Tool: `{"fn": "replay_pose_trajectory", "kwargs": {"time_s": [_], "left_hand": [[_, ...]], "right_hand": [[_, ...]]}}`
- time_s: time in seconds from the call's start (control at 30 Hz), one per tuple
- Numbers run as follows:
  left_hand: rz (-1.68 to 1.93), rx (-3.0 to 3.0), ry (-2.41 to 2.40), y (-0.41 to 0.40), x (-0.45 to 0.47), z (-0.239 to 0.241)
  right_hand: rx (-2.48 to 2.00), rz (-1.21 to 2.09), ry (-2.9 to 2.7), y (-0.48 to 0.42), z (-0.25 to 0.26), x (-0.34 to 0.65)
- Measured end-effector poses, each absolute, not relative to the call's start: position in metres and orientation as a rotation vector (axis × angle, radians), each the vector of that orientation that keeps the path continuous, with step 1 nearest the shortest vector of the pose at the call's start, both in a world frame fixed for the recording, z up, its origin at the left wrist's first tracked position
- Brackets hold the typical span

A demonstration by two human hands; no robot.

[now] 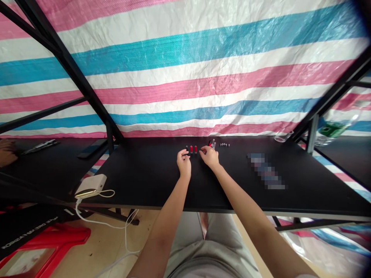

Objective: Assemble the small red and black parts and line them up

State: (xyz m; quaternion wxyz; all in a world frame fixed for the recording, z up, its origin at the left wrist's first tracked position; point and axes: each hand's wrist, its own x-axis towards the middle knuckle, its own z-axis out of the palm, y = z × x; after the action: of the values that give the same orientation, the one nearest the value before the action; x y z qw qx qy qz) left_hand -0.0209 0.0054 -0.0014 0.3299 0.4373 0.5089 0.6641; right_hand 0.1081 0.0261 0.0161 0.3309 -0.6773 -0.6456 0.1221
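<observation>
Black table [145, 173]: left hand [184, 161] pinched shut beside red tubes [193, 149]; right hand [210, 156] curled, grip unclear.

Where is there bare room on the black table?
Bare: black tabletop between the white power bank and the left hand; also between the right hand and the blurred strip. Crowded: the far edge, around the small red cylinders and tiny dark pieces.
</observation>
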Motion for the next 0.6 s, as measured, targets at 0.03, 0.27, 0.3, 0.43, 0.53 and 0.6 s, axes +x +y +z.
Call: {"fn": "replay_pose_trajectory", "kwargs": {"time_s": [0.03, 0.27, 0.3, 0.43, 0.53, 0.6], "left_hand": [[1.719, 1.183, 1.320, 0.005, -0.020, -0.001], [1.282, 1.994, 1.202, -0.003, 0.007, 0.010], [1.197, 2.100, 1.179, -0.001, 0.012, 0.012], [1.004, 2.247, 1.288, 0.014, 0.031, 0.019], [0.966, 2.265, 1.378, 0.028, 0.043, 0.021], [0.943, 2.289, 1.432, 0.034, 0.049, 0.021]], "right_hand": [[-1.718, 0.296, -1.647, 0.022, 0.015, 0.114], [-1.623, 0.246, -1.151, 0.005, 0.001, 0.148], [-1.611, 0.261, -1.093, 0.005, 0.000, 0.151], [-1.570, 0.328, -0.970, 0.009, -0.001, 0.157], [-1.548, 0.372, -0.952, 0.011, -0.002, 0.157], [-1.545, 0.390, -0.948, 0.012, -0.002, 0.157]]}}
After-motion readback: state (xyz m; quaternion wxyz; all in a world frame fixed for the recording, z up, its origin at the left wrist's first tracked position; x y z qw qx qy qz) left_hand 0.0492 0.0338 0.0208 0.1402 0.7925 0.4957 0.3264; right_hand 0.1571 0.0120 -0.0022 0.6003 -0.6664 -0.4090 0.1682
